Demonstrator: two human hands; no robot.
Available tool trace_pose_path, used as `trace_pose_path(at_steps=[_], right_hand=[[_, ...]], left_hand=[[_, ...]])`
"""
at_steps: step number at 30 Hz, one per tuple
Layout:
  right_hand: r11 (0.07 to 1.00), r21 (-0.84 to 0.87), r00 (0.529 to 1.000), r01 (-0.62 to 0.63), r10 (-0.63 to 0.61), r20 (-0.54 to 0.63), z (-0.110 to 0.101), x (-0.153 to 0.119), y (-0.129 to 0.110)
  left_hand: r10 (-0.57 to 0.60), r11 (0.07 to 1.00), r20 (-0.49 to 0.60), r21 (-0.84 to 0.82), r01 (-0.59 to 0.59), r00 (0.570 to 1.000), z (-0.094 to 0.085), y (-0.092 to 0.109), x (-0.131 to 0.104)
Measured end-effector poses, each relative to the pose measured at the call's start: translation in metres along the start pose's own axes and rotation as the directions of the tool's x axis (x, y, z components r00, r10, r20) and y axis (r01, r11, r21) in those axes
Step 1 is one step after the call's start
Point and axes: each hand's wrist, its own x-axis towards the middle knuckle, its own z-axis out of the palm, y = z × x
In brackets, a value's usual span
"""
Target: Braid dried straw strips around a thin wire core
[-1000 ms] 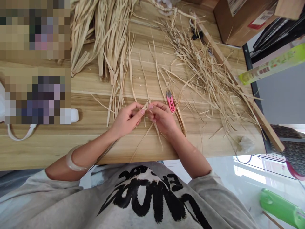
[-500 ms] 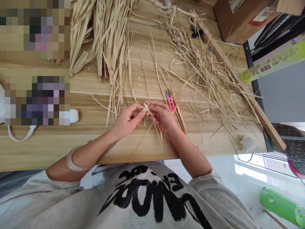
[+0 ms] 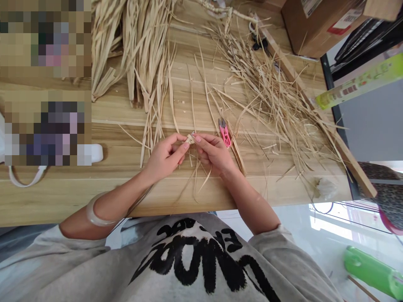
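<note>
Near the table's front edge, my left hand (image 3: 166, 156) pinches a small woven piece of pale straw (image 3: 189, 139) between thumb and fingers. My right hand (image 3: 214, 152) meets it from the other side, thumb and forefinger closed at the piece, where a thin metallic tip shows; what exactly they grip is too small to tell. Loose straw ends hang below the hands. Pink-handled thread snips (image 3: 225, 133) lie just beyond my right hand. Long straw strips (image 3: 147, 54) are bunched behind my left hand.
Scattered thin straw (image 3: 267, 92) covers the right of the wooden table (image 3: 122, 193), beside a long wooden bar (image 3: 355, 170). A cardboard box (image 3: 315, 31) stands at the back right. A green-and-clear packet (image 3: 355, 82) juts in from the right. The left side is partly pixelated.
Both hands and the small woven piece have shifted slightly left and up. My right thumb now lies straighter at the piece, and the hanging straw ends have swung.
</note>
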Motion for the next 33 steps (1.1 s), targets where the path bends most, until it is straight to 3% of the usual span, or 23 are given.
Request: trace_pose_path(at_steps=[11,23,28,33], right_hand=[[1.0,-0.014,0.997,-0.023,0.024,0.067,-0.0048,0.0027,0.0006],[1.0,-0.029,0.992,-0.01,0.014,0.129,-0.0086,0.0049,0.0026],[0.995,-0.095,0.987,0.037,-0.021,0.16,-0.009,0.004,0.001],[0.997,-0.066,0.981,0.038,-0.024,0.194,-0.0055,0.0032,-0.001]], left_hand=[[-0.039,0.999,-0.081,-0.027,0.037,0.996,-0.0037,0.0077,0.0004],[0.03,0.999,-0.136,-0.026,-0.034,0.99,-0.004,0.0016,0.0023],[0.033,0.999,-0.079,-0.026,-0.035,0.996,-0.0035,0.0017,0.0018],[0.123,0.992,0.006,0.041,-0.123,0.992,-0.0026,-0.0021,0.0005]])
